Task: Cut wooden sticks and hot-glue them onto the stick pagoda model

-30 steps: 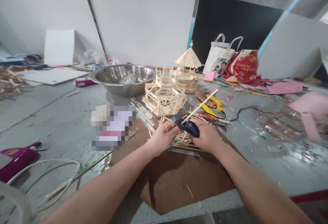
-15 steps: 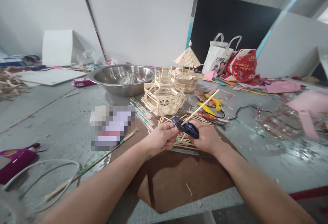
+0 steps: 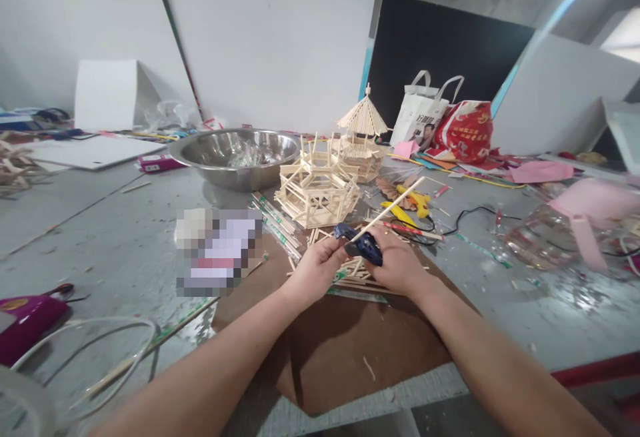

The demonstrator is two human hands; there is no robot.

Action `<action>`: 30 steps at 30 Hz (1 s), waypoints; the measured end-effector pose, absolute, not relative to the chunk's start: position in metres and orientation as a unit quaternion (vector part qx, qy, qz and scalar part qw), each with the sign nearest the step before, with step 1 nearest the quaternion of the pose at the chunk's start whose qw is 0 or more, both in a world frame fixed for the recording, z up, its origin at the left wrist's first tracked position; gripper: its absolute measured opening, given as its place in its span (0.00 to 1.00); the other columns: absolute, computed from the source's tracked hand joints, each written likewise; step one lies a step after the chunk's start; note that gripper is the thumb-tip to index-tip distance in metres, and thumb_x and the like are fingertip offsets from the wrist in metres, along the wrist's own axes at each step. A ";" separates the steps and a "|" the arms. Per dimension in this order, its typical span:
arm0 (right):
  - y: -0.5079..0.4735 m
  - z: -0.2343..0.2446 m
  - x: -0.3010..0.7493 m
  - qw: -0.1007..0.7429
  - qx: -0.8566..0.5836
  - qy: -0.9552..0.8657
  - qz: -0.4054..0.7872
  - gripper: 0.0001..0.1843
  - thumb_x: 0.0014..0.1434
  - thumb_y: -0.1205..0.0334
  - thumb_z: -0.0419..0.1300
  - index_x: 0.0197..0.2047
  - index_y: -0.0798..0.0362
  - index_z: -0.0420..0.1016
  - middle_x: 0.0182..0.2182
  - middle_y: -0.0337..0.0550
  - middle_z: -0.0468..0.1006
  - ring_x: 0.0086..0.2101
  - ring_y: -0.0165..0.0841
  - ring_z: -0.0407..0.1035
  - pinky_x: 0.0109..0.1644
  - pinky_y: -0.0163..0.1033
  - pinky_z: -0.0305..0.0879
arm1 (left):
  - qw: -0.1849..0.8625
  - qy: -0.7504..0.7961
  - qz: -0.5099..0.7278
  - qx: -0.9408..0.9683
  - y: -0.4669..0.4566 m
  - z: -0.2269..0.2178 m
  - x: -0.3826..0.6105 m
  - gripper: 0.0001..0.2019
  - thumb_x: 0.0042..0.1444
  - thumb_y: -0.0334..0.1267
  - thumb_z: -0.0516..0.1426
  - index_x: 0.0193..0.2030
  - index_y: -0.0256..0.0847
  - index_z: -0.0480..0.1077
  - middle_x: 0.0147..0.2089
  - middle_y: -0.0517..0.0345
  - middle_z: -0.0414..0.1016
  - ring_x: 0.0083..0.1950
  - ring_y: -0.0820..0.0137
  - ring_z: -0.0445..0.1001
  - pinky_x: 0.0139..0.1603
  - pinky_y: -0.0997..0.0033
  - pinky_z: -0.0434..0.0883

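Observation:
My right hand (image 3: 397, 260) is closed round a dark blue hand tool (image 3: 367, 249) whose exact kind I cannot make out. A long thin wooden stick (image 3: 395, 209) crosses the tool and slants up to the right. My left hand (image 3: 320, 263) pinches at the stick's lower end, close to the tool's left tip. Beneath both hands lies a pile of cut wooden sticks (image 3: 357, 280) on a brown board (image 3: 360, 343). Just beyond stands a many-sided stick model (image 3: 320, 190), with a roofed stick pavilion (image 3: 364, 123) behind it.
A steel basin (image 3: 200, 157) sits at the back left. Right of the models lies a yellow glue gun (image 3: 415, 203) with a black cord. A glass jug (image 3: 540, 237) with a pink lid is at right. Wrapped sticks (image 3: 275, 220), a pixelated item (image 3: 220, 250) and a purple device (image 3: 30, 320) lie left.
The view has shifted slightly. Both hands stay together at the tool and stick, and my left fingers have turned a little around the stick's lower end.

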State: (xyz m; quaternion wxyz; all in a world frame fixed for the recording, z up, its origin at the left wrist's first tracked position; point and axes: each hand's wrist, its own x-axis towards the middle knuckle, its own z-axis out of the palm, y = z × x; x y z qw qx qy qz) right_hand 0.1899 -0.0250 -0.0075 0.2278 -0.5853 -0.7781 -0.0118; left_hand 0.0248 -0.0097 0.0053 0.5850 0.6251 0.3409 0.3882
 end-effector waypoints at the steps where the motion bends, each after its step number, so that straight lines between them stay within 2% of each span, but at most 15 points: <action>1: -0.025 -0.008 0.191 0.242 -0.571 -0.784 -0.013 0.24 0.45 0.62 0.52 0.48 0.55 0.59 0.43 0.49 0.68 0.43 0.38 0.62 0.45 0.42 0.57 | 0.605 0.327 0.376 0.622 -0.010 0.005 0.025 0.15 0.44 0.49 0.54 0.21 0.37 0.63 0.13 0.69 0.45 0.16 0.82 0.46 0.15 0.81 0.47; 5: -0.024 -0.008 0.197 0.283 -0.511 -0.810 -0.049 0.28 0.45 0.62 0.52 0.51 0.58 0.55 0.47 0.52 0.63 0.48 0.39 0.55 0.51 0.44 0.52 | 0.696 0.273 0.331 0.576 -0.011 0.006 0.023 0.16 0.45 0.48 0.54 0.22 0.38 0.58 0.14 0.71 0.42 0.15 0.84 0.41 0.15 0.82 0.43; 10: -0.018 -0.005 0.210 0.272 -0.522 -0.801 -0.113 0.32 0.43 0.62 0.54 0.53 0.59 0.53 0.48 0.54 0.62 0.49 0.41 0.54 0.54 0.50 0.44 | 0.780 0.236 0.293 0.501 -0.010 0.014 0.015 0.12 0.49 0.45 0.51 0.24 0.38 0.57 0.14 0.71 0.40 0.14 0.84 0.39 0.14 0.83 0.41; 12: -0.012 -0.004 0.221 0.272 -0.565 -0.765 -0.146 0.31 0.45 0.60 0.54 0.53 0.58 0.53 0.47 0.54 0.63 0.49 0.42 0.55 0.53 0.50 0.45 | 0.776 0.239 0.297 0.503 -0.008 0.016 0.012 0.12 0.50 0.44 0.51 0.25 0.38 0.58 0.14 0.71 0.40 0.14 0.84 0.39 0.14 0.83 0.40; 15: -0.004 -0.007 0.244 0.253 -0.664 -0.684 -0.167 0.30 0.48 0.53 0.51 0.52 0.60 0.56 0.44 0.58 0.65 0.45 0.45 0.59 0.47 0.50 0.52 | 0.738 0.275 0.331 0.519 -0.003 0.016 0.010 0.11 0.51 0.45 0.50 0.27 0.38 0.59 0.15 0.71 0.40 0.14 0.84 0.38 0.14 0.83 0.40; 19: 0.006 -0.022 0.272 0.163 -0.773 -0.599 -0.130 0.34 0.47 0.42 0.49 0.50 0.59 0.59 0.38 0.60 0.69 0.38 0.48 0.64 0.38 0.51 0.57 | 0.650 0.345 0.366 0.569 0.002 0.011 0.011 0.13 0.50 0.47 0.49 0.30 0.38 0.60 0.16 0.71 0.41 0.15 0.83 0.40 0.14 0.82 0.41; 23: 0.011 -0.030 0.280 0.111 -0.813 -0.564 -0.095 0.37 0.43 0.39 0.51 0.49 0.60 0.61 0.41 0.63 0.67 0.41 0.52 0.62 0.41 0.58 0.52 | 0.449 0.413 0.357 0.708 0.004 0.007 0.012 0.14 0.51 0.47 0.47 0.29 0.38 0.64 0.17 0.67 0.51 0.19 0.80 0.51 0.18 0.80 0.50; 26: 0.007 -0.022 0.269 0.170 -0.791 -0.574 -0.125 0.33 0.46 0.43 0.50 0.49 0.59 0.61 0.45 0.61 0.64 0.45 0.51 0.59 0.44 0.59 0.48 | 0.285 0.455 0.297 0.789 0.003 0.005 0.012 0.14 0.52 0.45 0.45 0.28 0.40 0.66 0.19 0.64 0.58 0.22 0.77 0.56 0.23 0.78 0.54; 30: -0.015 -0.006 0.230 0.334 -0.679 -0.623 -0.198 0.17 0.55 0.56 0.45 0.40 0.55 0.68 0.39 0.53 0.69 0.43 0.40 0.61 0.46 0.46 0.52 | 0.151 0.483 0.221 0.834 0.000 0.004 0.013 0.15 0.54 0.44 0.42 0.28 0.41 0.65 0.19 0.63 0.62 0.21 0.75 0.59 0.23 0.77 0.52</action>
